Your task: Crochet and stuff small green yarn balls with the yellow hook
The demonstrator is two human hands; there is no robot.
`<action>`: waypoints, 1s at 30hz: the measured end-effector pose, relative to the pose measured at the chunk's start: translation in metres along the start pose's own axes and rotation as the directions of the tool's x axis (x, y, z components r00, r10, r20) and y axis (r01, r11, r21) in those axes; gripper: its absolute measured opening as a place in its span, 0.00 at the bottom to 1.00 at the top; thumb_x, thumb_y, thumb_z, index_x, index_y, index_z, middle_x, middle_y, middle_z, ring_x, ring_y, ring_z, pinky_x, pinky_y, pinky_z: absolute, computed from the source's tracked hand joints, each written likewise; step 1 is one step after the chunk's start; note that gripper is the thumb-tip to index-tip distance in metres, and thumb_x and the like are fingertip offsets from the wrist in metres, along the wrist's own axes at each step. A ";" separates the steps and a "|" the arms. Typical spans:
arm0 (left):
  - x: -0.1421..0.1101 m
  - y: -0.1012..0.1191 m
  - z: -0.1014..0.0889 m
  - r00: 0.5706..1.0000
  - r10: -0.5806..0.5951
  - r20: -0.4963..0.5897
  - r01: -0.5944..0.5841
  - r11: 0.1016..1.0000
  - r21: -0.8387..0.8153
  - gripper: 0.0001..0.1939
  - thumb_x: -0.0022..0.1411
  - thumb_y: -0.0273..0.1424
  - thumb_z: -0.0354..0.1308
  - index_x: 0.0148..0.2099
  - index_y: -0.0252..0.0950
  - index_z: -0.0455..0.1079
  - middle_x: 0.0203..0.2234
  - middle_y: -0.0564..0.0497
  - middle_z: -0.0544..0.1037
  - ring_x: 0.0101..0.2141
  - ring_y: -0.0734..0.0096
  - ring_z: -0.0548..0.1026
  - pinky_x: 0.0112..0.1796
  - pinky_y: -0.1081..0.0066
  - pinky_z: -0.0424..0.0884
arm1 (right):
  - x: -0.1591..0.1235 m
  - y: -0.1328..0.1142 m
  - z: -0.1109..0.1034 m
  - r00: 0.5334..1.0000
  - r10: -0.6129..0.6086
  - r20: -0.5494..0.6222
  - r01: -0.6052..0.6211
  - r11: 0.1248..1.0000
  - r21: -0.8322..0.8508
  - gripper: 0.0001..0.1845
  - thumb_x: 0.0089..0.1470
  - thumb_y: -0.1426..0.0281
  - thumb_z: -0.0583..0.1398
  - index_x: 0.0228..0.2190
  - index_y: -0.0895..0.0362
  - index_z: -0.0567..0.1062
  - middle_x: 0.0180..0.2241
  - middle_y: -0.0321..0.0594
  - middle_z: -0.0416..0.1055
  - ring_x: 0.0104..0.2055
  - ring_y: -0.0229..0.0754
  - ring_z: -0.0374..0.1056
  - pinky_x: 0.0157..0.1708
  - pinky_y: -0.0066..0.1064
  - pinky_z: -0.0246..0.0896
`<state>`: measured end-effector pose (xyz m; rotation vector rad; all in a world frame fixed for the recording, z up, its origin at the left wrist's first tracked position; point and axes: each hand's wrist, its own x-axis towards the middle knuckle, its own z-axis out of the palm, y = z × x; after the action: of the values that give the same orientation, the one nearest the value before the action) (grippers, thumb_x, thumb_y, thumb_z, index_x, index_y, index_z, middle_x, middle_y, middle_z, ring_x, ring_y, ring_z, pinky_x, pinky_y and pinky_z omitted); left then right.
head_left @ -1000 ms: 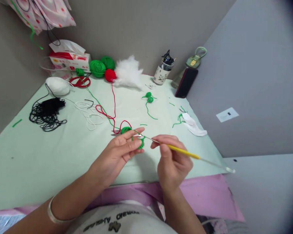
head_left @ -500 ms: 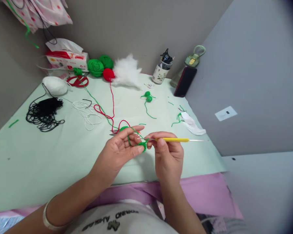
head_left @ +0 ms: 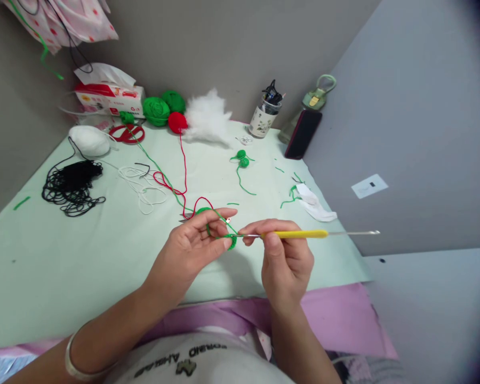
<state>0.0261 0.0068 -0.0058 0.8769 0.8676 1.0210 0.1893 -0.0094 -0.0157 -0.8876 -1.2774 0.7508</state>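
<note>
My left hand (head_left: 192,250) pinches a small green crochet piece (head_left: 231,241) between thumb and fingers, with green yarn (head_left: 160,169) looped over the index finger and trailing back across the table. My right hand (head_left: 282,256) grips a crochet hook with a yellow handle (head_left: 300,233). The hook lies nearly level, and its tip is in the green piece. Both hands hover above the pale green table (head_left: 44,256) near its front edge.
Black yarn tangle (head_left: 72,184), white yarn (head_left: 144,184) and red yarn (head_left: 183,160) lie on the left. At the back stand a tissue box (head_left: 108,96), green yarn balls (head_left: 162,106), a red ball (head_left: 177,121), white stuffing (head_left: 208,117), a jar (head_left: 264,114), a dark phone (head_left: 303,134). Small green crochet bits (head_left: 242,158) lie mid-table.
The hook has swung from a downward slant to nearly level, moved toward the piece and drawn slightly back to the right. My left hand stayed pinched on the green piece.
</note>
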 end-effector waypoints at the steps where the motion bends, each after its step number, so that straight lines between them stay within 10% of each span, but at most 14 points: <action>1: 0.000 0.000 0.000 1.000 0.013 -0.009 -0.012 1.000 0.016 0.18 0.60 0.29 0.70 0.52 0.47 0.81 0.33 0.55 0.74 0.39 0.74 0.73 0.45 0.74 0.71 | -0.001 -0.001 0.000 0.999 -0.039 0.009 0.040 0.998 -0.046 0.10 0.69 0.72 0.56 0.41 0.52 0.78 0.36 0.38 0.80 0.35 0.40 0.74 0.35 0.35 0.72; 12: -0.001 -0.003 0.005 0.972 0.193 -0.131 -0.169 0.971 0.169 0.20 0.59 0.25 0.67 0.51 0.52 0.81 0.34 0.56 0.75 0.40 0.74 0.75 0.49 0.73 0.73 | -0.003 0.003 0.001 0.868 -0.454 0.201 0.496 0.795 -0.348 0.13 0.67 0.76 0.55 0.48 0.53 0.75 0.36 0.43 0.80 0.39 0.46 0.78 0.33 0.39 0.75; 30: 0.001 -0.002 0.008 0.999 0.013 -0.052 -0.022 0.986 -0.165 0.21 0.57 0.29 0.73 0.53 0.46 0.80 0.31 0.57 0.75 0.38 0.75 0.73 0.44 0.75 0.72 | -0.011 0.014 0.006 0.891 -0.448 0.075 0.443 0.821 -0.360 0.16 0.65 0.79 0.58 0.48 0.53 0.79 0.41 0.43 0.81 0.41 0.44 0.78 0.35 0.38 0.77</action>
<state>0.0340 0.0055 -0.0049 0.7215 0.8058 1.1180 0.1819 -0.0116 -0.0326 -0.8377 -1.5706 0.1284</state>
